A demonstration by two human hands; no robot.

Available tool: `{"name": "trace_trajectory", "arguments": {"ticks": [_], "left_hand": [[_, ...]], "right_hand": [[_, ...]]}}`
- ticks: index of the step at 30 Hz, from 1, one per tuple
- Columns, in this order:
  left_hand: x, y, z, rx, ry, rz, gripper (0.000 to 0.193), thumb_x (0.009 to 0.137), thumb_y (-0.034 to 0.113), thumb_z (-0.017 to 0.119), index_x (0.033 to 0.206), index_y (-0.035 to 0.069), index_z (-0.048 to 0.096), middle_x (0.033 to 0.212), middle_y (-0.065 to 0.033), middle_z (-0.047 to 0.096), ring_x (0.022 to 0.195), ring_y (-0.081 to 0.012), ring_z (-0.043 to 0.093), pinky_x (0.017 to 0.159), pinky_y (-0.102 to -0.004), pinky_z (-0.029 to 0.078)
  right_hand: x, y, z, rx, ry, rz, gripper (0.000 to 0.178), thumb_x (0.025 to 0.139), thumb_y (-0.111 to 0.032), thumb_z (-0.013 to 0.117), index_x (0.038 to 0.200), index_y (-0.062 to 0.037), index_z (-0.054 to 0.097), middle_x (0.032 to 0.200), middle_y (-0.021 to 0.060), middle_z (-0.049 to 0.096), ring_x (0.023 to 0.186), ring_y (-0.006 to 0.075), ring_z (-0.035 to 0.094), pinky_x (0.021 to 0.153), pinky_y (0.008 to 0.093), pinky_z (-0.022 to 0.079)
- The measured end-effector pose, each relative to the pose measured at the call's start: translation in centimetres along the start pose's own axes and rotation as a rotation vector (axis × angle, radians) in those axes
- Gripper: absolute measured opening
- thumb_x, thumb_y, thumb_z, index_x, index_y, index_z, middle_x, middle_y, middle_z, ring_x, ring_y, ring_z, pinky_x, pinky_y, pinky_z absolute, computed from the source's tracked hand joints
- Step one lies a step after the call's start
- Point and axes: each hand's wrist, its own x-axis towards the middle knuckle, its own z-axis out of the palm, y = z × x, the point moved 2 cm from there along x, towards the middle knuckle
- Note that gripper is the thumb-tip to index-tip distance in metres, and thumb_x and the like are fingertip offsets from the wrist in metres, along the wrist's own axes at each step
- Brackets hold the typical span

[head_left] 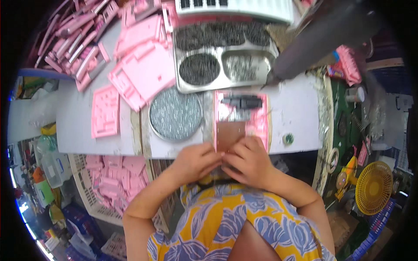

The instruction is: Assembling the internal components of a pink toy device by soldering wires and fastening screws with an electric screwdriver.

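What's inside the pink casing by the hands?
In the pink casing, a black part lies toward the far end; a brown panel lies nearer the person. Whatever is under the panel or behind the left hand and right hand is covered.

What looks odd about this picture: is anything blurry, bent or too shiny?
In the head view, corners go black and edges bend near the rim; in that same view, the small grey pieces look streaked, the big dark tool smeared, and the metal tray shows bright glints.
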Motion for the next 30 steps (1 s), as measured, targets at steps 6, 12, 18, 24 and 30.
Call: {"name": "trace_trajectory", "arguments": {"ticks": [6, 12, 18, 24, 30], "left_hand": [[1.0, -0.9, -0.4, -0.062, -0.023, 0.116, 0.017, 0.084, 0.017, 0.077, 0.097, 0.009, 0.070, 0.081, -0.0084, 0.056, 0.070, -0.0293, 0.061, 0.059, -0.0411, 0.049], [2.0, -1.0, -0.9, -0.063, -0.063, 0.122, 0.015, 0.084, 0.019, 0.077, 0.093, 0.008, 0.070, 0.077, -0.0077, 0.054, 0.067, -0.0285, 0.060, 0.058, -0.0413, 0.048], [1.3, -0.6, -1.2, -0.051, -0.085, 0.051, 0.017, 0.082, 0.018, 0.080, 0.095, 0.010, 0.072, 0.081, -0.0063, 0.060, 0.069, -0.0266, 0.063, 0.059, -0.0383, 0.049], [1.4, -0.6, -1.1, -0.078, -0.043, 0.067, 0.016, 0.084, 0.018, 0.077, 0.095, 0.009, 0.069, 0.080, -0.0081, 0.058, 0.069, -0.0295, 0.062, 0.058, -0.0416, 0.049], [1.5, -1.3, -1.0, -0.022, -0.085, 0.091, 0.020, 0.082, 0.015, 0.079, 0.099, 0.010, 0.071, 0.082, -0.0081, 0.059, 0.072, -0.0297, 0.063, 0.060, -0.0405, 0.050]], "right_hand": [[7.0, 17.8, -13.9, 0.270, 0.235, 0.484, 0.013, 0.091, -0.012, 0.072, 0.091, 0.0006, 0.071, 0.081, 0.0048, 0.070, 0.076, 0.0094, 0.063, 0.069, 0.0282, 0.051], [26.4, 29.7, -13.8, -0.253, 0.413, -0.072, 0.020, 0.090, -0.024, 0.076, 0.104, -0.0109, 0.072, 0.102, 0.0084, 0.071, 0.097, 0.0269, 0.066, 0.086, 0.0402, 0.052], [33.4, 29.5, -10.5, -0.811, 0.458, -0.373, 0.021, 0.083, -0.012, 0.077, 0.104, -0.0133, 0.075, 0.102, 0.0032, 0.071, 0.101, 0.0262, 0.063, 0.086, 0.0384, 0.054], [35.1, 33.4, -11.4, -0.254, 0.361, -0.098, 0.012, 0.087, -0.013, 0.071, 0.096, -0.0060, 0.075, 0.090, 0.0086, 0.074, 0.085, 0.0232, 0.068, 0.077, 0.0352, 0.055], [24.4, 29.7, -18.1, 0.372, 0.670, 0.206, 0.015, 0.090, -0.017, 0.071, 0.099, -0.0044, 0.070, 0.082, 0.0044, 0.068, 0.076, 0.0163, 0.064, 0.072, 0.0329, 0.051]]}}
